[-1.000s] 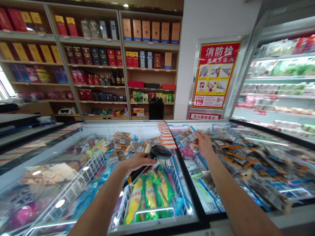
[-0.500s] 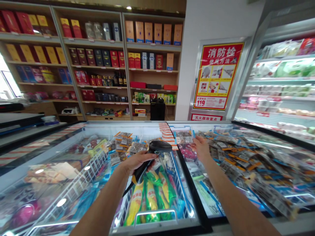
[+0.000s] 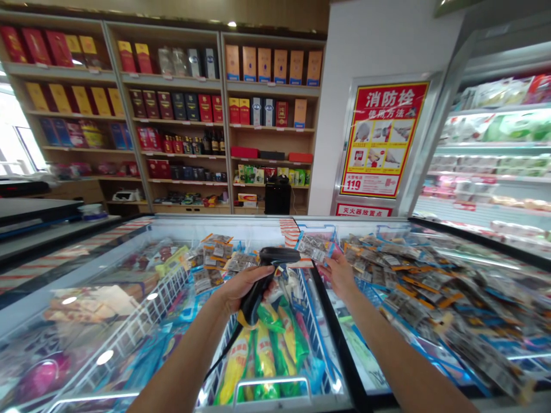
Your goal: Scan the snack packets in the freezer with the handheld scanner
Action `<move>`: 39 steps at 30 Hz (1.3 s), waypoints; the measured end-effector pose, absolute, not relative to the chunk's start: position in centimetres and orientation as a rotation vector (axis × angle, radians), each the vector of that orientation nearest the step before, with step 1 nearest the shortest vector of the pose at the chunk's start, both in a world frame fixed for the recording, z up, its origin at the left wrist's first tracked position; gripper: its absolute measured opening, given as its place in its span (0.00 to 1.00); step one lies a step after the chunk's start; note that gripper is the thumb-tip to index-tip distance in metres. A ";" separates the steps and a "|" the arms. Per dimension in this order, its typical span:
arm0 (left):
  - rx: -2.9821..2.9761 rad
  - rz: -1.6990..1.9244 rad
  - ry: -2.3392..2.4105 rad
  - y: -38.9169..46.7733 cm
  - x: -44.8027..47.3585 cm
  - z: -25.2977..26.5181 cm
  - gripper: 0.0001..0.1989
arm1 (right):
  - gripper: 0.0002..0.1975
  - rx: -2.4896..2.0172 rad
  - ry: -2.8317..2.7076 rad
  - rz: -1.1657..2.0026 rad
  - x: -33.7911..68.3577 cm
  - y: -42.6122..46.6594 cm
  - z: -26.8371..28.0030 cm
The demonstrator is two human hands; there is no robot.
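Observation:
A black barcode scanner (image 3: 257,287) is gripped by its handle in my left hand (image 3: 241,288), its head pointing right and its cable trailing down to the left. My right hand (image 3: 341,274) pinches the edge of a small clear packet with blue ends (image 3: 316,248), just right of the scanner's head and apart from it. Below my left hand, yellow-and-green corn packs (image 3: 264,350) lie in a white wire basket (image 3: 272,381). To the right of my right hand spreads a heap of similar packets (image 3: 413,275), some with orange ends.
A black divider (image 3: 336,327) separates the two halves of the chest freezer. More packets (image 3: 215,252) lie at the back left. Behind stand shelves of boxes (image 3: 185,106), a red sign (image 3: 383,140) and a lit refrigerated display (image 3: 495,155).
My right hand has brought the packet left and slightly down, closer to the scanner, and the packet has tilted. The scanner's handle stands more upright. The whole view has shifted slightly.

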State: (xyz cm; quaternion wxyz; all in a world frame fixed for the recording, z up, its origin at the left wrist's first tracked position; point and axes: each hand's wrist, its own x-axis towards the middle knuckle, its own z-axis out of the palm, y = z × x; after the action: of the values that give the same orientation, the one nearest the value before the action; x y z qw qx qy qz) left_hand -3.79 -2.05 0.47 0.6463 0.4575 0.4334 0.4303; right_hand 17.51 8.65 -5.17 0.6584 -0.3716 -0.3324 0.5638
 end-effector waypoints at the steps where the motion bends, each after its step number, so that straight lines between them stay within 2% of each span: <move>1: 1.036 0.976 0.982 -2.1 -3.8 0.5 0.17 | 0.11 -0.847 -0.750 1.277 17.5 8.6 -5.2; 23: 0.974 1.012 0.945 -2.3 -3.5 0.8 0.16 | 0.13 -0.808 -0.773 1.248 17.6 9.2 -5.8; 33: 0.922 1.038 0.935 -2.5 -3.5 1.4 0.17 | 0.10 -0.814 -0.766 1.227 17.5 9.5 -6.3; 39: 0.900 1.166 1.061 -1.7 -4.6 1.1 0.15 | 0.09 -0.982 -0.675 1.057 19.4 11.0 -4.4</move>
State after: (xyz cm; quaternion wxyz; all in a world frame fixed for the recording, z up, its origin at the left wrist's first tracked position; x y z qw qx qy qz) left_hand -4.57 -1.67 1.07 0.6157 0.3908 0.4606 0.5060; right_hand 19.44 11.04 -4.42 0.6991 -0.4409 -0.3029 0.4745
